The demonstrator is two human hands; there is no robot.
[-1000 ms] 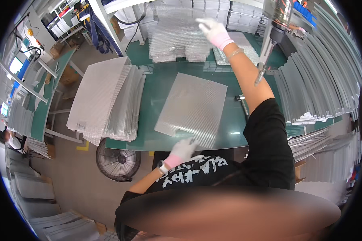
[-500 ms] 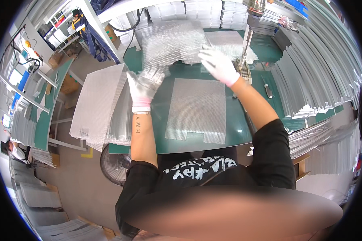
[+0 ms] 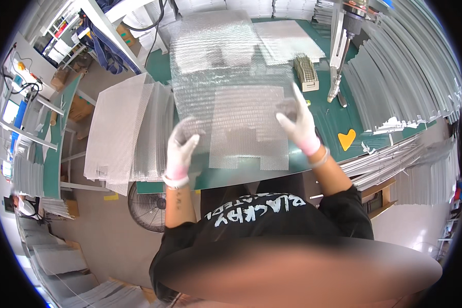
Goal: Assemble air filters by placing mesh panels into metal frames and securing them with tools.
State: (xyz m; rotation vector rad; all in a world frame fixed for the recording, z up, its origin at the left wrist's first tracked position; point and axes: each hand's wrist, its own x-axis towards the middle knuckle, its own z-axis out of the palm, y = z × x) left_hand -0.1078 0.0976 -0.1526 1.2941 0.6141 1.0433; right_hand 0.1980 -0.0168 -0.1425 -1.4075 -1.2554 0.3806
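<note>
Head view: both gloved hands hold up one bubble-wrap sheet (image 3: 220, 66) above the green work mat (image 3: 339, 115). The left hand (image 3: 182, 149) is closed on the sheet's lower left edge, fingers curled round it w/ thumb in front. The right hand (image 3: 297, 120) is closed on the lower right edge, fingers raised and pinching the film. The sheet spans between the hands and rises away from the person toward the far side of the bench; it is see-through. Behind/below it, approx. between the two hands, a perforated metal panel (image 3: 249, 128) lies flat on the mat; its near edge has stepped notches. Whether the wrap touches the panel cannot be told.

L of the left hand: a stack of perforated sheets (image 3: 123, 131), fanned, overhanging the bench edge. R of the right hand: a yellow heart-shaped piece (image 3: 346, 138) on the mat, well apart from the panel. Further back: a small ribbed block (image 3: 306, 74) and a vertical press tool (image 3: 341, 46). Far R: rows of grey metal strips (image 3: 410, 77). A floor fan (image 3: 149, 208) stands below the bench.
</note>
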